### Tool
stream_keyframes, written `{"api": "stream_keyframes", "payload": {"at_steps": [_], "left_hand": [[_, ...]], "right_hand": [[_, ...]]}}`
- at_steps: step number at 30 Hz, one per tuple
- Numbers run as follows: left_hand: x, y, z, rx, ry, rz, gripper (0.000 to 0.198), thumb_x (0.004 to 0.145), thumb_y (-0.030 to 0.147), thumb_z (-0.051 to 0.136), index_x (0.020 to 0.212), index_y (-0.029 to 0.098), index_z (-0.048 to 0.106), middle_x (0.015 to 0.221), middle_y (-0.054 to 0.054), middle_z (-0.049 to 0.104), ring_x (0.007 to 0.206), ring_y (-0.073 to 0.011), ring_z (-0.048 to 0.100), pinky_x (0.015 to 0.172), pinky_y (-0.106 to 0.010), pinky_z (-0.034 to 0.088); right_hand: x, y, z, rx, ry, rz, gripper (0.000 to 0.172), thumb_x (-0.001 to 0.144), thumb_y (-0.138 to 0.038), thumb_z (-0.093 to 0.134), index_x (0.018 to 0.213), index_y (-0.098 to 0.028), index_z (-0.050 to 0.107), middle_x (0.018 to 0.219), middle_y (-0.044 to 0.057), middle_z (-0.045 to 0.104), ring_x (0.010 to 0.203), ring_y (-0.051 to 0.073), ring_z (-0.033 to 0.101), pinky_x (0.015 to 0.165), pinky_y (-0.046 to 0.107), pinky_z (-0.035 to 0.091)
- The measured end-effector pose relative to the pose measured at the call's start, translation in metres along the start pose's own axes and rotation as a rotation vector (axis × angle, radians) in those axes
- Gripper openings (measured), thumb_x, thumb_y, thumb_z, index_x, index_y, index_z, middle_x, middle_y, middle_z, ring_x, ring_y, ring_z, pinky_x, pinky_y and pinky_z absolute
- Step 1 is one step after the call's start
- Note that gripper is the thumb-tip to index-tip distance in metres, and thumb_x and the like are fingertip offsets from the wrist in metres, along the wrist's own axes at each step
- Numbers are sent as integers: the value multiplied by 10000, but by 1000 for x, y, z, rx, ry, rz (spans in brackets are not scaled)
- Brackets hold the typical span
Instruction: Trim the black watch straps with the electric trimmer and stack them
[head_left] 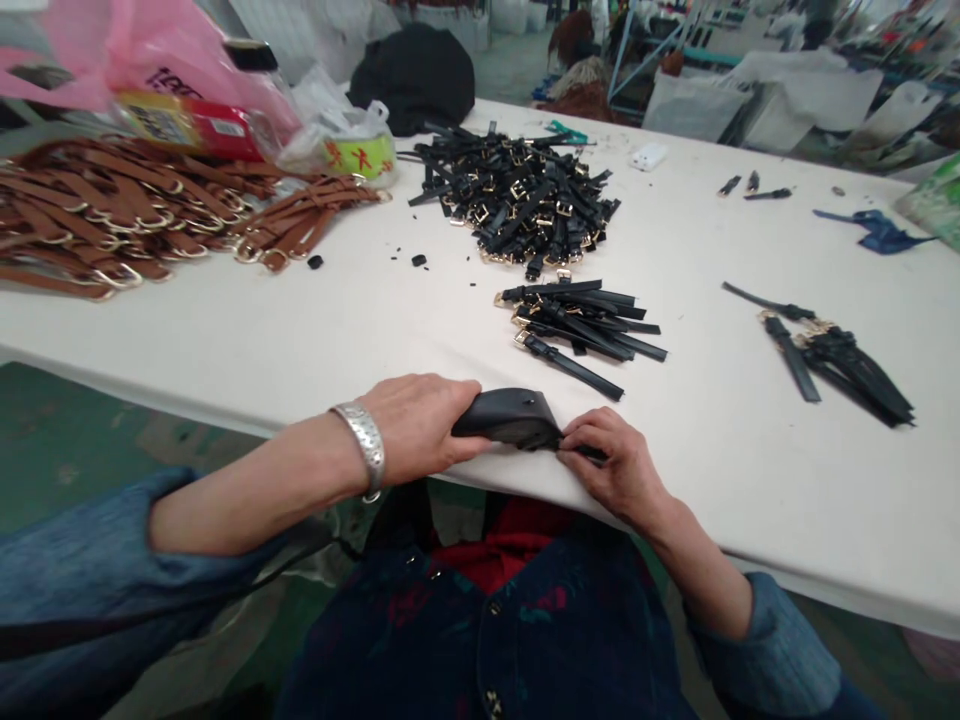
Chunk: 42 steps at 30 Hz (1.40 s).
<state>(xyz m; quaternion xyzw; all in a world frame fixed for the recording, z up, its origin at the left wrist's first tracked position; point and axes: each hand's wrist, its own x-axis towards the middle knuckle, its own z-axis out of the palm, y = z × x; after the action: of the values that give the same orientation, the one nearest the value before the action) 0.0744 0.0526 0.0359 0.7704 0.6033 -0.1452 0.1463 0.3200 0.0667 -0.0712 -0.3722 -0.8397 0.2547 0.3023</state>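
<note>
Close to the table's front edge, my left hand (pixel 420 425) is wrapped round a black handheld power tool (pixel 514 415) with a smooth, wide head; its exact kind is unclear. My right hand (pixel 611 460) pinches a short black strap (pixel 591 452) against the tool's right end, and my fingers cover much of the strap. Just beyond lies a small stack of black buckle straps (pixel 585 320) with gold buckles. Behind that stack is a larger heap of similar black straps (pixel 525 200).
Brown straps with metal rings (pixel 112 205) are piled at left, before a pink plastic bag (pixel 150 50). More black straps (pixel 847 360) lie at right, near a blue cloth strip (pixel 874 230). A black cord (pixel 247 590) runs below my left arm. Small black scraps (pixel 418 260) dot the white table (pixel 375 310).
</note>
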Motion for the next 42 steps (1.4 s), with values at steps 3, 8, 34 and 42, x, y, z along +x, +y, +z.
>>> {"api": "stream_keyframes", "payload": {"at_steps": [3,8,34,42], "left_hand": [[11,2,-1,-11,27,12,415,749,552,439,934,219,603,757,-80,668,669,-230,599,552,-304,357],[9,-11,4,-35,61,-14,452,760,586,417,929,206,594,750,-79,663,650,-217,595,554,-300,364],[-18,-17,17,-25,19,-107,454,770,605,407,961,232,583,736,-74,663,641,-224,607,557,-307,372],[-24,-19,25,-84,31,-113,442,765,594,422,965,238,590,780,-76,691,712,-234,634,587,-306,391]], "right_hand": [[0,-1,-1,10,1,19,73,754,-135,624,754,-208,630,821,36,629,808,180,563,761,326,460],[1,-3,-2,14,24,74,142,729,-161,651,855,-200,598,807,27,610,784,178,561,740,321,466],[-4,1,-11,-57,-19,135,212,719,-222,664,926,-191,633,1174,103,532,980,226,568,864,404,491],[7,-9,-6,-226,-117,65,132,791,-276,631,907,-219,658,852,60,601,833,204,546,747,349,461]]}}
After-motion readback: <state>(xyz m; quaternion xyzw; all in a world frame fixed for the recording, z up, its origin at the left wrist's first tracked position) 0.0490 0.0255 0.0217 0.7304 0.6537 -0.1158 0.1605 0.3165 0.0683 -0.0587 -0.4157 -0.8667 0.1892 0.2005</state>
